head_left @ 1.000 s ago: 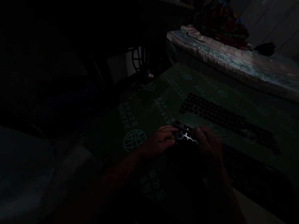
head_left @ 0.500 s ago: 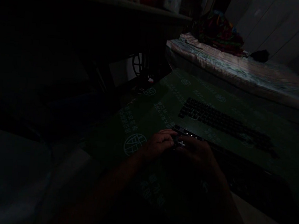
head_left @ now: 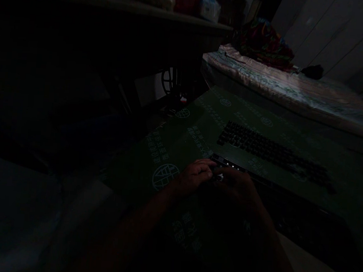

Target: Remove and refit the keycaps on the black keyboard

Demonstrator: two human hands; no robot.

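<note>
A dark keyboard base (head_left: 306, 221) lies slanted on the green printed board, with a few small white spots along its upper left edge. My left hand (head_left: 194, 177) is at its left end, fingers curled against the corner and closed on it. Close beside it, my right hand (head_left: 239, 186) reaches over the same end, fingers bent and drawn together. Between the fingertips shows a small pale piece (head_left: 220, 177). The dimness hides what it is and whether the right fingers pinch it. Beyond the base, black keycaps (head_left: 268, 149) lie in rows on the board.
The green board (head_left: 202, 112) bears pale lettering and globe marks. A bed with a striped cover (head_left: 261, 75) and a bundle of colourful cloth (head_left: 266, 44) stands behind. To the left, a dark table (head_left: 116, 5) holds bags and a packet (head_left: 209, 7).
The view has shifted slightly, so things sit a little lower in it. Both hands stay at the keyboard's left end. The pale piece between the fingers shows smaller, its cross-like shape less plain.
</note>
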